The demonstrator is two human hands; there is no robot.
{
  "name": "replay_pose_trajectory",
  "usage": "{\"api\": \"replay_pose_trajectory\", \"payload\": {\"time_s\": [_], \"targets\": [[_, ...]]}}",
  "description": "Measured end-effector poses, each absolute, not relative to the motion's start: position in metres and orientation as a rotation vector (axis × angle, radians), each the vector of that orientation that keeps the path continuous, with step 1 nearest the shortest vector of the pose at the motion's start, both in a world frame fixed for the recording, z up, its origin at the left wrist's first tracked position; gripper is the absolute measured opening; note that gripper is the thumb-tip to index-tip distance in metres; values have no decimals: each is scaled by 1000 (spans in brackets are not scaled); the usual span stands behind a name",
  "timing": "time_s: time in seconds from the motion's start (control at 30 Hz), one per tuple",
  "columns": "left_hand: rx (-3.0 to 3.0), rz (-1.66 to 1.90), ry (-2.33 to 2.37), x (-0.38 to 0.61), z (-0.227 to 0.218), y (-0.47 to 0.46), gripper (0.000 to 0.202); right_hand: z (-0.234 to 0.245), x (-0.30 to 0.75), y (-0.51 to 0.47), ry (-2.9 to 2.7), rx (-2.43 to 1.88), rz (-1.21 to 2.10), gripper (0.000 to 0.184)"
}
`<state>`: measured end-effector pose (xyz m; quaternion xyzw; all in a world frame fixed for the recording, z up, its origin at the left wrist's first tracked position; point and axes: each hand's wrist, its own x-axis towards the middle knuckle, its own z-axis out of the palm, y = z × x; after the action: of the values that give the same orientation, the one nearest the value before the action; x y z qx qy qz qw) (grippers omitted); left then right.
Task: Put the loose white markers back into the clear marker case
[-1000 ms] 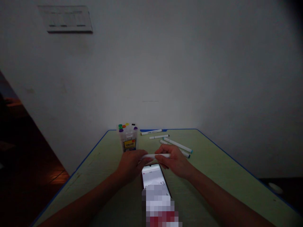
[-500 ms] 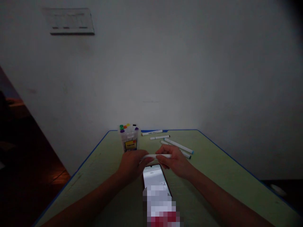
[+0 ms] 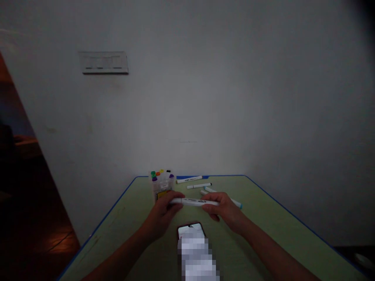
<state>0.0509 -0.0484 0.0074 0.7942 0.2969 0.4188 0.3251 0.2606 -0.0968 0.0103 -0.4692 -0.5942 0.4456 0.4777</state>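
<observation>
A white marker (image 3: 192,201) with dark print on its barrel lies level between my two hands, above the table. My left hand (image 3: 164,212) pinches its left end between thumb and fingers. The right end is gripped by my right hand (image 3: 225,208), fingers curled round it. Just behind my left hand stands a clear plastic marker case (image 3: 164,185), with green, orange, yellow, purple and black caps showing at its top. Below the held marker a phone (image 3: 190,231) lies on the table with its screen lit, its nearer part blurred by pixels.
On the green table (image 3: 263,230) with blue edging, loose white markers lie behind my hands: one near the back edge (image 3: 189,179), another with a black end (image 3: 199,186), and others partly behind my right hand. A switch panel (image 3: 104,62) is on the wall.
My view has tilted up, so the table sits lower in the picture. My hands have moved farther apart along the marker, and its printed middle now shows between them.
</observation>
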Motion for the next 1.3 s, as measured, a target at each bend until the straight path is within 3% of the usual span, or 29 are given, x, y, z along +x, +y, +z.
{"api": "replay_pose_trajectory", "payload": {"time_s": [0.2, 0.4, 0.63, 0.9, 1.03, 1.13, 1.3], "targets": [[1889, 1150, 807, 51, 10, -49, 30, 9, 269, -94, -1625, -1155, 1094, 43], [2328, 1058, 676, 57, 6, -61, 13, 17, 247, -110, -1995, -1272, 706, 28], [2538, 1351, 559, 51, 13, -60, 21, 19, 260, -105, -1953, -1391, 355, 23], [2550, 1351, 565, 50, 16, -58, 20, 16, 259, -103, -1943, -1256, 460, 29], [2565, 1185, 508, 52, 11, -58, 29, 21, 247, -112, -2023, -1226, 538, 27], [2630, 1028, 486, 53, 8, -58, 22, 21, 240, -117, -2128, -1215, 509, 22], [2642, 1106, 561, 54, 9, -60, 16, 18, 239, -118, -2162, -1373, 400, 16]]}}
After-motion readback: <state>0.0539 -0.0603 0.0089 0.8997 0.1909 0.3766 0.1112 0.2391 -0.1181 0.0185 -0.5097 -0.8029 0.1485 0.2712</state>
